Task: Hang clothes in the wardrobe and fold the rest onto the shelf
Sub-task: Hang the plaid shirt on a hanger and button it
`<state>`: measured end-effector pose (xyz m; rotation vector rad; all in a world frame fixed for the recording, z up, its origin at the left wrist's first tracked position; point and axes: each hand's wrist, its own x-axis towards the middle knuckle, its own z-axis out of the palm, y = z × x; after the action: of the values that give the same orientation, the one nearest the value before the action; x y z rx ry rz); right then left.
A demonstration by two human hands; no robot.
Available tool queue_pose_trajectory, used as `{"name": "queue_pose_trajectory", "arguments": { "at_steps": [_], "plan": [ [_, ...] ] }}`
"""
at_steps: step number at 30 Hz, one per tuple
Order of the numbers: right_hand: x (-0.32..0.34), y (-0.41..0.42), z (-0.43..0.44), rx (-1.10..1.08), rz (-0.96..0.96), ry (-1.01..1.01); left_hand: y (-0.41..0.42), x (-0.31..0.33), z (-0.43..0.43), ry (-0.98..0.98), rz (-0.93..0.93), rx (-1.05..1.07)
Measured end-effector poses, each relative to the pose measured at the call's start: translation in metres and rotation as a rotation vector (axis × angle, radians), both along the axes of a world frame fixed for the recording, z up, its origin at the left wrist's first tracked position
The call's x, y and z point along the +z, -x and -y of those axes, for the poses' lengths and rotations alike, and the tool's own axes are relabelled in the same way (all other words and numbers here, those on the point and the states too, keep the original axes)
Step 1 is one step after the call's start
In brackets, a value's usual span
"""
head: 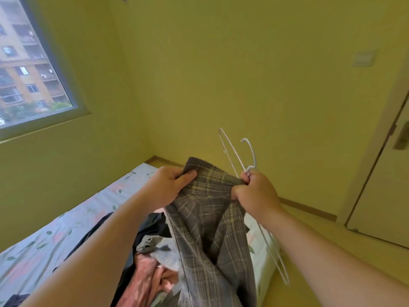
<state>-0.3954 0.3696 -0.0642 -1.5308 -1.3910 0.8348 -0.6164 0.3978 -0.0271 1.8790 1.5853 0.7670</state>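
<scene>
A brown plaid garment [210, 218] is held up in front of the person, its top edge stretched between both hands and the rest hanging down from the fingers toward the bed.

The left hand [170, 185] grips the left end of that edge: the thumb lies flat on the near side of the cloth and the other fingers are curled round behind it. The right hand [256, 193] is closed in a fist on the right end of the edge, with cloth bunched against its fingers. The same fist clamps the neck of a white wire hanger [249, 168]. The hook and one arm of the hanger stick up above the knuckles, and the other arm runs down past the wrist.

Below the hands, a black garment [152, 224], a grey one [159, 249] and a pink one [146, 278] lie heaped on the bed [55, 235], which has a flowered sheet. A window [28, 69] is far to the left of the left hand. A door [382, 207] stands to the right of the right hand, and a wall switch [363, 58] is high above it.
</scene>
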Motion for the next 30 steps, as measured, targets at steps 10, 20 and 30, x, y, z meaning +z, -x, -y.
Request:
{"name": "queue_pose_trajectory", "arguments": {
  "at_steps": [10,20,30],
  "plan": [
    [0.030,-0.036,0.006,0.022,0.086,-0.070,-0.041,0.021,-0.011,0.138,0.424,-0.076],
    [-0.003,-0.063,0.022,-0.044,0.265,0.095,-0.081,-0.020,0.002,0.308,-0.447,-0.329],
    [-0.047,-0.057,0.064,-0.170,0.118,0.189,-0.069,-0.097,-0.017,0.270,-0.162,0.033]
  ]
}}
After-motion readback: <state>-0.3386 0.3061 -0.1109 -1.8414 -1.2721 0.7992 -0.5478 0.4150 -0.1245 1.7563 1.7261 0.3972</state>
